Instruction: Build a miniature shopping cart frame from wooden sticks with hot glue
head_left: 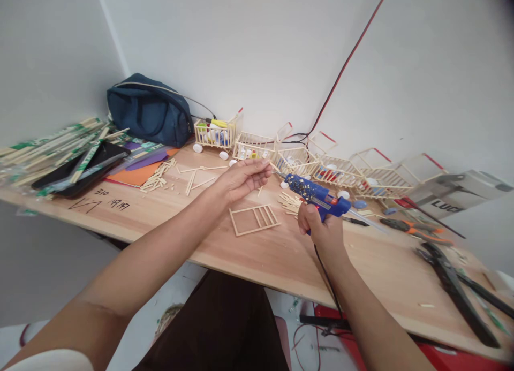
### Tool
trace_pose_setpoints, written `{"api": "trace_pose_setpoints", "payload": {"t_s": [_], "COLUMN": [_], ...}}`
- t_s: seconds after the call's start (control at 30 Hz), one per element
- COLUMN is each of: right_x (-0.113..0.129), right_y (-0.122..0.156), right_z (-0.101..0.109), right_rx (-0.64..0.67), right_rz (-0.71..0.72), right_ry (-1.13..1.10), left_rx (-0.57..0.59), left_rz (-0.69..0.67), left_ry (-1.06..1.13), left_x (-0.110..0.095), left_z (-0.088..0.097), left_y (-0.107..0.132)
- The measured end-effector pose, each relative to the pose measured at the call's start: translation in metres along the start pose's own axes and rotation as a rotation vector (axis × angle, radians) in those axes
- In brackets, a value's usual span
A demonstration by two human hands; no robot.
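Note:
My right hand [323, 229] grips a blue glue gun [317, 194] speckled with gold bits, its nozzle pointing left. Close to that nozzle, my left hand [251, 178] has its thumb and fingertips pinched together; whatever they hold is too small to make out. Below the hands, a flat frame of wooden sticks [255, 220] lies on the table, with several crossbars at its right end. Cut wooden sticks [291, 202] are piled just left of the glue gun's handle, partly hidden by my right hand.
Several miniature stick carts [212, 135] with red handles line the wall. A blue bag [150, 111], packaged chopsticks [48, 146], a black tray [76, 173] and more cut sticks [158, 175] lie left. Orange-handled pliers [417, 229] and a large black cutter [458, 290] lie right.

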State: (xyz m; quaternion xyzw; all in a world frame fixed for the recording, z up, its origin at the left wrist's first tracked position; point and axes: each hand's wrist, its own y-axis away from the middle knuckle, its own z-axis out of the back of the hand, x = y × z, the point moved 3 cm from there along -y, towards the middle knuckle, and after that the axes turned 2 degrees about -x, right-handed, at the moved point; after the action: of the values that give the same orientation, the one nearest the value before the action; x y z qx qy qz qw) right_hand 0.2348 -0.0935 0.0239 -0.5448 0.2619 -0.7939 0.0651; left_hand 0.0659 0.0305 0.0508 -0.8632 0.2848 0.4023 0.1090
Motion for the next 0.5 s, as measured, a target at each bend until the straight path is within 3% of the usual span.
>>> {"api": "trace_pose_setpoints", "payload": {"t_s": [0.23,0.5], "right_x": [-0.0017,0.0032], "right_y": [-0.0012,-0.0015], "right_z": [0.0026,0.0004], "right_rx": [-0.025,-0.044], "right_rz": [-0.015,0.007], "right_ry": [0.046,-0.062], "left_rx": [0.022,0.015], "left_rz": [0.013,-0.032], "left_ry": [0.068,-0.081], "left_x": [-0.0009,-0.0011], "left_z": [0.0036,0.0004], "left_y": [-0.0029,0.0007]}}
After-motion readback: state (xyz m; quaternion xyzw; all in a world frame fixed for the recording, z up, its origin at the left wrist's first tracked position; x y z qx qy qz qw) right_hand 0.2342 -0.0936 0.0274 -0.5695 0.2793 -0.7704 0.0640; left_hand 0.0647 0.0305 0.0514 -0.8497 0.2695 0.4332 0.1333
